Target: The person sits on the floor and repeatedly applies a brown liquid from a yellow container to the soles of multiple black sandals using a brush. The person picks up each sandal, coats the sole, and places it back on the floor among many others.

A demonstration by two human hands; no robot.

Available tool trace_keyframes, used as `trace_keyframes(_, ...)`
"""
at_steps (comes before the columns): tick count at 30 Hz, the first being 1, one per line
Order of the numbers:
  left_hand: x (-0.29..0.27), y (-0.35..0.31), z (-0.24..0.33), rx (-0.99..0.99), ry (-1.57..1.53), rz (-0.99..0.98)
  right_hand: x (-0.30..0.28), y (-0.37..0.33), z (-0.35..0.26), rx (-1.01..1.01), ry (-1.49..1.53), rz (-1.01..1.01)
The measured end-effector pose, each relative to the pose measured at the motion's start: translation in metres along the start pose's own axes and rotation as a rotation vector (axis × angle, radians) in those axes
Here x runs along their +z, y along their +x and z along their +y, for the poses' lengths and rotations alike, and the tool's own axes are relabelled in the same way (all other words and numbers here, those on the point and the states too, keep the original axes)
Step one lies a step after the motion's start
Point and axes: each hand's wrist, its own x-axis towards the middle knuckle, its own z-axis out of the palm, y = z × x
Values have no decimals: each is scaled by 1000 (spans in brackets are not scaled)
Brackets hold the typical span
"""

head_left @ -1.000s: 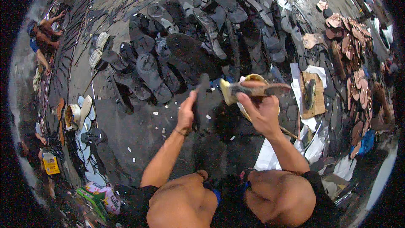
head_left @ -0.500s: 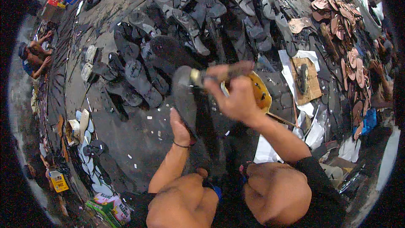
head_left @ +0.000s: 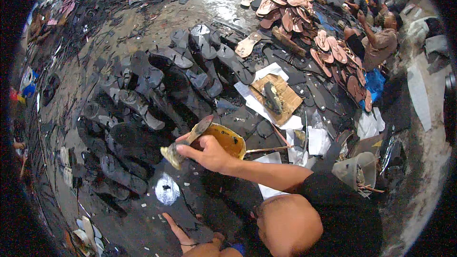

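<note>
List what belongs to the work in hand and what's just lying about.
Apparently in the work:
- brush in the right hand
- amber-filled container
- dark sole at the left hand

Apparently lying about:
- blue plastic
- white paper
- heaped tan soles

Both hands are bare: the right hand (head_left: 214, 154) tapers into a slim forearm (head_left: 271, 176), uncovered up to a black sleeve (head_left: 326, 188). The sleeve merges with a broad, dark spread of clothing (head_left: 352, 226), its folds too dim to tell. A thin, dark band (head_left: 189, 244) circles the wrist of the left hand (head_left: 176, 230). The right knee (head_left: 291, 223) is uncovered, rounded and broad.
</note>
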Motion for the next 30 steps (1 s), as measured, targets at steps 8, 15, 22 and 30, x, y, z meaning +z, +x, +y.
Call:
trace_keyframes(8, 120, 46, 92, 111, 43, -105, 72, -27, 10, -413, -430, -151)
trace_keyframes(15, 157, 34, 77, 219, -54, -112, 71, -21, -7, -254, -298, -345)
trace_keyframes(22, 125, 64, 82, 182, -76, -159, 72, -24, 0, -340, -373, -203)
trace_keyframes(30, 115, 55, 79, -168, -231, -466, 65, -11, -13, -232, -386, -271)
